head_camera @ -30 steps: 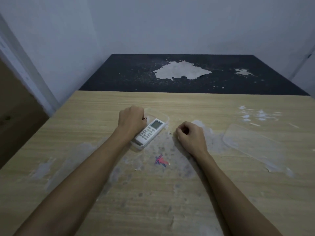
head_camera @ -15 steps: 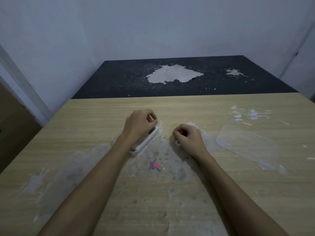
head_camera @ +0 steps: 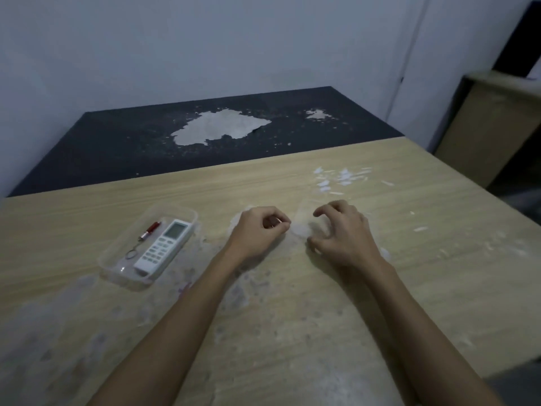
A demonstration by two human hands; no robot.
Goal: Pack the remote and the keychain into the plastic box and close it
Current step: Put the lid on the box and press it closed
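The wooden table (head_camera: 292,332) fills the lower part of the frame; its surface is worn, with pale scuffed patches. Behind it, in the upper middle of the frame, lies a dark surface (head_camera: 117,145) with a large peeled white patch.

The plastic box (head_camera: 117,247) sits open at the left centre of the frame, clear-walled and set at a diagonal. Inside it, the white remote (head_camera: 162,247) lies flat with its display end toward the far side. The keychain (head_camera: 145,237), with a red body and a metal ring, lies in the box just beside the remote, on the remote's left side in the frame. Both items are well apart from the hands.

The left hand (head_camera: 257,230) is at the centre of the frame, fingers curled loosely inward toward the thumb. Whether it pinches anything cannot be determined.

The right hand (head_camera: 342,232) is just to the right of the left hand, fingers bent and spread in a claw shape, fingertips pointing down at the table. Under and between the two hands is a faint clear sheet, the lid (head_camera: 303,218), lying flat on the table. The right fingertips appear to touch it; a firm grip is not visible.

White flakes (head_camera: 339,178) are scattered on the table in the upper right. A wooden cabinet (head_camera: 491,124) stands at the right edge of the frame.
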